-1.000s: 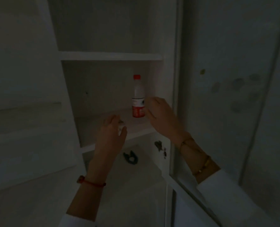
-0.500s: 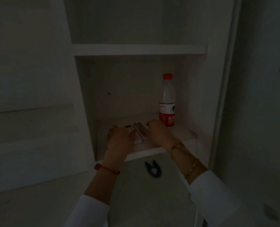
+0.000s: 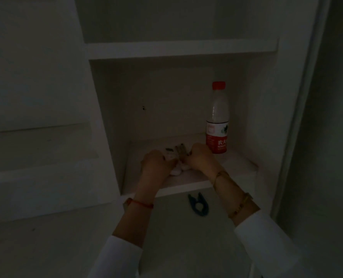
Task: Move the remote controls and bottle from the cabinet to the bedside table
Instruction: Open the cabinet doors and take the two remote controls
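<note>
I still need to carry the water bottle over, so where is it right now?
In the head view, the bottle stands upright at the back right of the cabinet shelf, just beyond the right hand.

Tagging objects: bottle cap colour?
Red, on the bottle standing on the cabinet shelf; head view.

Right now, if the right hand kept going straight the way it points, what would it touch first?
Probably the remote controls at its fingertips; the right hand already seems to touch them. Beyond lies the cabinet's back wall. The bottle stands off to the side.
</note>
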Motion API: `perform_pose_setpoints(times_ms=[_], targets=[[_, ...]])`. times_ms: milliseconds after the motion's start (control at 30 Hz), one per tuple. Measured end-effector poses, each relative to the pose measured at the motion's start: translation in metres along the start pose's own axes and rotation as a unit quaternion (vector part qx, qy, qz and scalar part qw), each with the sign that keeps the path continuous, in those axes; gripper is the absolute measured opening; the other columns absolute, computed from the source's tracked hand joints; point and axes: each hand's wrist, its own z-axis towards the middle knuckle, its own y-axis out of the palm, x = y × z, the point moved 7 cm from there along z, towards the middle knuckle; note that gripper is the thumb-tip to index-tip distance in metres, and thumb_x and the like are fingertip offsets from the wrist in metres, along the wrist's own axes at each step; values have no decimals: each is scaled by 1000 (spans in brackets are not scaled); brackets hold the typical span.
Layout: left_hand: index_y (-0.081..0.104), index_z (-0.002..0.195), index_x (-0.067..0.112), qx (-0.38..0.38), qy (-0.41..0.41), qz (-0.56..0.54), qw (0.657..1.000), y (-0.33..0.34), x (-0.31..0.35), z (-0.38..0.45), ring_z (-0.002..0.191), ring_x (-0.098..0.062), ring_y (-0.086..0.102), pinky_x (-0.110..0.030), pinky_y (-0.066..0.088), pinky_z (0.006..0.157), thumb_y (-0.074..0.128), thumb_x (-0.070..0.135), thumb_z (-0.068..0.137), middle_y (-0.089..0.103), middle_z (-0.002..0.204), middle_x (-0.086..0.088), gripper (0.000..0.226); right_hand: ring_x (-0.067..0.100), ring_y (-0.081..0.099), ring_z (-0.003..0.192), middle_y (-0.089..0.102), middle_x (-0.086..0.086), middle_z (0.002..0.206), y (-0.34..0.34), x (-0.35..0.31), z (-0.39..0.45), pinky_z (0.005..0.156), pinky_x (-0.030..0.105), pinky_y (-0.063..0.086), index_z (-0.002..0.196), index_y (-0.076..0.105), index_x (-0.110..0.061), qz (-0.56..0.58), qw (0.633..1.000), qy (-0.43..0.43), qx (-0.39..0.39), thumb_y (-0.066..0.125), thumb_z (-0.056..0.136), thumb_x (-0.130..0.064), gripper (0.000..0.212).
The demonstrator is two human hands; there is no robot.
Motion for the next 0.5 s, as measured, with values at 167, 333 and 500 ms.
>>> perform_pose_setpoints(times_ms=[167,333,500], targets=[[63,116,5,21,-7,-81,996,0,-9,-8,109,-25,63,-28,47,85,71,39,81,69,115,-10,50,10,41,47,44,1,53,-1,13,-9,31,13,28,53,43,-13,192,981,29,26,64,85,-14,38],[73,101,8,20,1,-200,980,-7,-12,-36,78,-21,70,-40,59,78,67,30,86,74,97,-12,27,15,63,74,67,6,84,-5,10,-45,56,19,52,91,68,-5,330,943,20,28,67,86,-24,20],[62,118,6,16,-27,-317,948,-19,-23,-92,87,-26,71,-43,61,76,70,26,85,71,107,-13,40,17,67,84,69,12,107,4,7,-90,56,25,58,117,60,-3,423,906,37,-11,69,84,-23,40]])
